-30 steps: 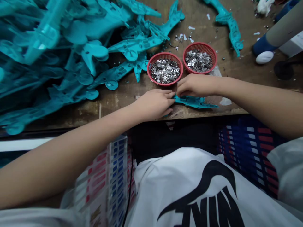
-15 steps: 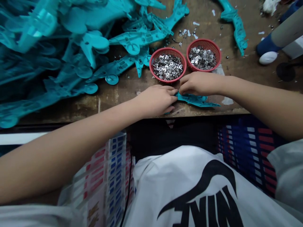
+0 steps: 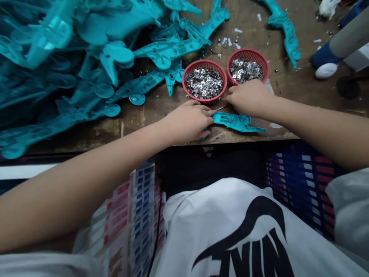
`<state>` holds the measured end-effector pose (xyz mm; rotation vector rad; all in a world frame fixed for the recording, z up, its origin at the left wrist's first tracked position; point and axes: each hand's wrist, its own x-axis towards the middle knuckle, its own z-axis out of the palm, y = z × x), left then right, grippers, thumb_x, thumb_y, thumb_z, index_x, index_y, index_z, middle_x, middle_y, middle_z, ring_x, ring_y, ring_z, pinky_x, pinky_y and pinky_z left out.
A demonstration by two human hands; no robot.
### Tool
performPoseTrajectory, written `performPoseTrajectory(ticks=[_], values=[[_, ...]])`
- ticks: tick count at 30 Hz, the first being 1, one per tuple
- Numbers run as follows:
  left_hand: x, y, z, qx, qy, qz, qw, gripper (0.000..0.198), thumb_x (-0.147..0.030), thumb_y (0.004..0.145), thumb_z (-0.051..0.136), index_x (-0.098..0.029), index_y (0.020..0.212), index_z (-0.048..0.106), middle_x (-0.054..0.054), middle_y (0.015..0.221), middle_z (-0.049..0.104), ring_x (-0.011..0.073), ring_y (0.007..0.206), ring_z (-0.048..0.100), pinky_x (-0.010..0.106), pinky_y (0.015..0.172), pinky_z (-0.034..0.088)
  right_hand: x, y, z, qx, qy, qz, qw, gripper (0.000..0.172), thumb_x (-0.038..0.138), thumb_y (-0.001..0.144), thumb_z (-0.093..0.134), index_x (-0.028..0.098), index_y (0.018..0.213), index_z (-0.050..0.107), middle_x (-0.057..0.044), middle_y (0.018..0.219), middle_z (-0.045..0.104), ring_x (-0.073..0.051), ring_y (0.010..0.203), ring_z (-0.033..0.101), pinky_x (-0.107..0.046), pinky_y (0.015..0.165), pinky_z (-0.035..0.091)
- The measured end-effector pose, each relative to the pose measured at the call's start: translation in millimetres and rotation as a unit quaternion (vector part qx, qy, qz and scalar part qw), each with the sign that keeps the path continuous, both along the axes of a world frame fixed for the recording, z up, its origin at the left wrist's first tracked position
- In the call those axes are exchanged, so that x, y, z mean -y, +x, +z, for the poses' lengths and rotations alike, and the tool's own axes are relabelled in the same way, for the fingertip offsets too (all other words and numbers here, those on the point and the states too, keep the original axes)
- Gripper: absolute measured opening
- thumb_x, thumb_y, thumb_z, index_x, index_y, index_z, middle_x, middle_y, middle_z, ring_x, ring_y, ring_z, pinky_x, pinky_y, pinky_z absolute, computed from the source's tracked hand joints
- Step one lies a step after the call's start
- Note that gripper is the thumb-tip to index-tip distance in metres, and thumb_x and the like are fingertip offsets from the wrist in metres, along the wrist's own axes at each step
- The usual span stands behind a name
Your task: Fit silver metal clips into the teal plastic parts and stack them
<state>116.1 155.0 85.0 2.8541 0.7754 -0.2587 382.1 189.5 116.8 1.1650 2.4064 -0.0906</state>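
Observation:
My left hand [image 3: 187, 121] grips the near end of a teal moulded plastic part [image 3: 235, 121] lying at the bench's front edge. My right hand [image 3: 249, 98] has lifted off that part and rests beside the rim of a red mesh basket [image 3: 248, 65] full of small silver metal pieces. A thin metal piece [image 3: 221, 109] sticks out from its fingertips, a little above the plastic part. A second red basket [image 3: 204, 80], holding similar silver pieces, stands just above my left hand.
A large heap of teal plastic parts [image 3: 57, 65] covers the bench's left side. Another teal part [image 3: 284, 30] and a blue-and-beige tube [image 3: 337, 44] lie at the top right. Striped bags [image 3: 300, 181] sit below the wooden bench edge [image 3: 239, 137].
My right hand has moved up and away from the teal part to the right basket's rim, leaving the part more exposed. A thin metal piece now shows at its fingertips. My left hand stays on the part.

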Motion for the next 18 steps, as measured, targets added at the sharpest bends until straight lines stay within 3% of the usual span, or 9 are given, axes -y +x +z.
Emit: performPoseTrajectory(ticks=[2,5,8,11,14,18], values=[[-0.9,-2.0,2.0,-0.011,-0.002,0.007,1.0,0.037,-0.031,0.12,0.074,-0.02,0.149,0.094,0.014,0.178,0.085,0.0376,0.171,0.077,0.056,0.147,0.057,3.8,-9.8,5.9,0.048,0.011,-0.031,0.998,0.048,0.008,0.118,0.052,0.009,0.147,0.09,-0.025,0.144,0.09,-0.039,0.124,0.086,-0.045,0.096,0.053],[-1.2,-4.5,7.2,-0.024,-0.002,0.017,1.0,0.04,-0.032,0.119,0.072,-0.021,0.151,0.093,0.011,0.179,0.084,0.0361,0.167,0.08,0.053,0.141,0.062,3.1,-12.0,12.9,0.05,0.029,-0.051,0.997,0.038,0.019,0.114,0.063,0.015,0.136,0.094,-0.022,0.132,0.093,-0.038,0.115,0.084,-0.043,0.091,0.053],[1.0,-3.8,14.0,-0.001,0.001,0.038,0.999,0.036,-0.031,0.118,0.069,-0.022,0.139,0.097,0.012,0.153,0.094,0.0358,0.146,0.089,0.048,0.119,0.073,6.4,-11.7,22.8,0.022,0.02,-0.061,0.998,0.032,0.03,0.112,0.07,0.02,0.128,0.097,-0.019,0.122,0.095,-0.038,0.111,0.083,-0.043,0.088,0.052],[5.5,-0.2,18.3,0.052,0.014,0.057,0.997,0.036,-0.028,0.118,0.065,-0.019,0.126,0.099,0.016,0.125,0.095,0.0389,0.126,0.093,0.051,0.108,0.077,17.8,-18.7,35.3,0.019,-0.015,-0.062,0.998,0.035,0.032,0.113,0.071,0.019,0.13,0.098,-0.019,0.123,0.095,-0.038,0.11,0.084,-0.041,0.087,0.05],[10.9,2.7,14.6,0.085,0.019,0.063,0.994,0.042,-0.028,0.119,0.064,-0.014,0.145,0.094,0.022,0.145,0.094,0.0438,0.14,0.091,0.059,0.118,0.077,28.9,-27.3,43.2,0.04,-0.045,-0.045,0.997,0.043,0.029,0.117,0.068,0.013,0.145,0.096,-0.023,0.131,0.095,-0.037,0.11,0.085,-0.04,0.083,0.045],[16.0,3.4,-4.8,0.058,-0.005,0.058,0.997,0.066,-0.028,0.121,0.064,0.0,0.181,0.071,0.033,0.184,0.074,0.0473,0.172,0.076,0.064,0.141,0.068,32.7,-31.0,41.5,0.047,-0.047,-0.034,0.997,0.046,0.024,0.117,0.069,0.011,0.155,0.093,-0.025,0.139,0.094,-0.037,0.111,0.086,-0.04,0.082,0.043]])
